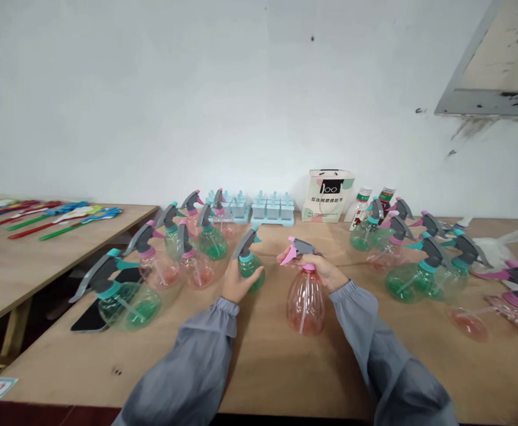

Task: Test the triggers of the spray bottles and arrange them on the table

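Centre: left hand [236, 279], fingers clamped on green bottle [250, 265] | right hand [324, 269], fingers clamped round pink bottle [305, 307] neck | seemingly mid-handling, neither released; flanking bottles [129, 307] ungripped

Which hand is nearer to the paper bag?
Right. The right hand, holding a pink spray bottle, is in front of the paper bag; the left hand, around a green spray bottle, is farther off, to the left.

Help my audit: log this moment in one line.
left hand: around round green plastic spray bottle; right hand: gripping round pink plastic spray bottle, by top
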Demonstrator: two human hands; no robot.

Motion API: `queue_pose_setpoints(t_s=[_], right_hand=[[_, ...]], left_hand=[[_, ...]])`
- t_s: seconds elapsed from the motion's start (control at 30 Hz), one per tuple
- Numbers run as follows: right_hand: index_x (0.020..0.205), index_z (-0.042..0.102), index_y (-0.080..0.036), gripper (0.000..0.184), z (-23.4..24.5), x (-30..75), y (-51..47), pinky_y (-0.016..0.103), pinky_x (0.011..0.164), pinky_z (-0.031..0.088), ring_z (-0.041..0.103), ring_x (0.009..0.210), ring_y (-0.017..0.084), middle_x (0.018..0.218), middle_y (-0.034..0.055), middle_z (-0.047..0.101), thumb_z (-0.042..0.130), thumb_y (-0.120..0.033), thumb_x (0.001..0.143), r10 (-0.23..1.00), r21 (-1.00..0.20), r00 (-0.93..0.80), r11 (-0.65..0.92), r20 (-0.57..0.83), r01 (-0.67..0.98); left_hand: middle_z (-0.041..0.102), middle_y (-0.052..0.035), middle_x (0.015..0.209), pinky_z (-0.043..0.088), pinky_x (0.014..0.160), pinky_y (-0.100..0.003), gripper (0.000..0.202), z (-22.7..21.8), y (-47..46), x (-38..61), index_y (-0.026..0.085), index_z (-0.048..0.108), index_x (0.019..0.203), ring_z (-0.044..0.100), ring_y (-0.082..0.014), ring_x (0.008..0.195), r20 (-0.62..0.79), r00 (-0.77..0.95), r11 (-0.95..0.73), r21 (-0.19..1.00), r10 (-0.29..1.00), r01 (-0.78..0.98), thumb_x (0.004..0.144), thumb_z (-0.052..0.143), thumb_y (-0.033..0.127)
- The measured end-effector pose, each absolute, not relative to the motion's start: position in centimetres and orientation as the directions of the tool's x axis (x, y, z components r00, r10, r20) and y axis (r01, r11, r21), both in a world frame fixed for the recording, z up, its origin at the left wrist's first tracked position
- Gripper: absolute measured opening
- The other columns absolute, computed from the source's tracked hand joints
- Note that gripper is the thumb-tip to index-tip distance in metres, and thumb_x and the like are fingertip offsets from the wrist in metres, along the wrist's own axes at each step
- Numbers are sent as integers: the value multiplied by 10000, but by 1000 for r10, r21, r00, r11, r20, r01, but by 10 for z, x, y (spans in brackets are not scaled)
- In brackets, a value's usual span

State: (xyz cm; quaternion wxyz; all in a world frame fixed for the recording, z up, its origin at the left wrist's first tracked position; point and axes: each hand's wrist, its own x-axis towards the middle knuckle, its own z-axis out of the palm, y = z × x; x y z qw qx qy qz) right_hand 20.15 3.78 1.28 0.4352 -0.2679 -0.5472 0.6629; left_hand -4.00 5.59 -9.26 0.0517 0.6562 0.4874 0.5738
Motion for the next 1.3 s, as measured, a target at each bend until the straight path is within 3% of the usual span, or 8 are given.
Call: queue_pose_setpoints(t_s=[0.17, 0.27, 0.33, 0.53, 0.73, 0.93, 1.17, 1.3], right_hand=[[849, 764, -215, 308, 11, 201, 38, 337, 810, 562, 727, 881, 235, 826, 48, 778, 659, -234, 560, 906, -961, -410, -14, 104, -275], [606, 668, -204, 79, 12, 199, 35, 238, 607, 464, 606, 656, 130, 683, 6, 688, 650, -173, 535, 948, -962, -310, -16, 72, -272], [555, 629, -194, 62, 14, 198, 33, 219, 537, 387, 509, 578, 87, 659, -10, 654, 652, -149, 520, 958, -968, -282, -28, 45, -249], [705, 697, -207, 182, 20, 200, 34, 267, 609, 433, 596, 677, 163, 713, 34, 706, 646, -251, 536, 922, -982, -383, -14, 60, -187], [630, 634, -204, 117, 14, 199, 33, 233, 536, 362, 516, 595, 108, 659, 0, 656, 626, -200, 514, 954, -961, -301, -79, 5, -266], [832, 740, -212, 285, 7, 205, 41, 273, 644, 442, 662, 816, 204, 797, 45, 747, 624, -224, 571, 907, -989, -415, 5, 67, -150], [568, 664, -199, 90, 14, 202, 34, 276, 673, 455, 592, 688, 157, 671, 25, 663, 583, -191, 529, 923, -984, -377, 15, 82, -179], [651, 696, -210, 136, 12, 202, 35, 287, 669, 453, 592, 688, 171, 655, 18, 664, 599, -203, 555, 918, -986, -388, 21, 84, -166]], left_hand=[[731, -140, 1163, 576, 974, -451, 576, -92, 51, -45, 192, 604, 1237, 713, -313, 1133, 701, -128, -495, 608, 701, 621, 777, 786, 486], [737, -148, 1160, 587, 947, -458, 604, -91, 52, -47, 189, 600, 1258, 722, -324, 1115, 697, -126, -473, 596, 706, 649, 771, 791, 492], [739, -153, 1156, 591, 929, -465, 627, -91, 52, -47, 188, 596, 1266, 727, -334, 1102, 690, -126, -459, 594, 713, 661, 762, 795, 505], [739, -163, 1155, 584, 930, -490, 607, -90, 51, -47, 193, 595, 1239, 729, -350, 1091, 666, -129, -433, 606, 734, 667, 766, 781, 526], [737, -164, 1165, 581, 937, -492, 612, -90, 51, -47, 198, 584, 1259, 724, -349, 1105, 671, -123, -447, 607, 731, 657, 773, 778, 515], [739, -163, 1158, 581, 939, -487, 617, -90, 52, -48, 193, 580, 1270, 725, -343, 1108, 668, -110, -457, 611, 736, 647, 778, 778, 508], [737, -150, 1178, 576, 949, -460, 632, -90, 52, -48, 195, 576, 1284, 719, -326, 1127, 673, -109, -467, 611, 732, 639, 773, 785, 502], [739, -142, 1167, 575, 950, -452, 594, -89, 51, -48, 202, 589, 1245, 719, -319, 1121, 670, -112, -465, 616, 734, 635, 771, 786, 500]])
